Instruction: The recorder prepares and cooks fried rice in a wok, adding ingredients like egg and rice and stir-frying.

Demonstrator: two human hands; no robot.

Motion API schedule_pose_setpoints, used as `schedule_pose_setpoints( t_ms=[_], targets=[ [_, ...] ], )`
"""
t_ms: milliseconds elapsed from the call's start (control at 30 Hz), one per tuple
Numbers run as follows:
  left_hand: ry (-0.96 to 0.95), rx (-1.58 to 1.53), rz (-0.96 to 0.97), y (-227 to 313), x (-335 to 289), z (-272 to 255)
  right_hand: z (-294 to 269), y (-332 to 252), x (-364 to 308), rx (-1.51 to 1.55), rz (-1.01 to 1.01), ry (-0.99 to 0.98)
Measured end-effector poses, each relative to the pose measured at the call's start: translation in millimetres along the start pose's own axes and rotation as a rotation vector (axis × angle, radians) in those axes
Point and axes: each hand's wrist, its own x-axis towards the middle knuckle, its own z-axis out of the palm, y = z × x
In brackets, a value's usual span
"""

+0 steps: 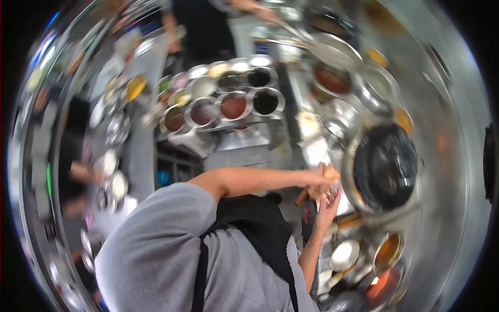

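Left hand (pixel 318 180) and right hand (pixel 327 209) meet just left of the dark wok (pixel 375 179), close together and perhaps touching. A short brown handle (pixel 300 197) juts out beneath the left hand on the side away from the wok; that hand's fingers look curled, but blur hides whether they grip it. The right hand is raised with fingers partly extended; what it may pinch, I cannot tell.

Below the wok are a white bowl (pixel 340 269) and a pot (pixel 377 258) of orange-brown liquid, with an orange glow (pixel 378 285) farther down. Above the wok, a strainer (pixel 337 51) is tilted, a co-worker's hand (pixel 266 14) at its handle. Up and left of the wok stand rows of tubs (pixel 249 107) with dark and red sauces. Far left of it, a desk (pixel 139 164) carries bowls (pixel 126 190).
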Motion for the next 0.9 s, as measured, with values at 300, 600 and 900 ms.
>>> schedule_pose_setpoints(
  t_ms=[300, 600, 900],
  targets=[
    [0.204, -0.887, 0.280, 9, -270, -128, 167, -101, -47, 0.470, 0.299, -0.896],
    [0.820, -0.654, 0.625, -42, -452, -106, 298, -114, -171, 0.136, 0.248, -1.309],
    [1.312, -1.321, 0.500, -185, -602, -157, 347, -91, -258, -0.123, 0.257, -1.515]
  ],
)
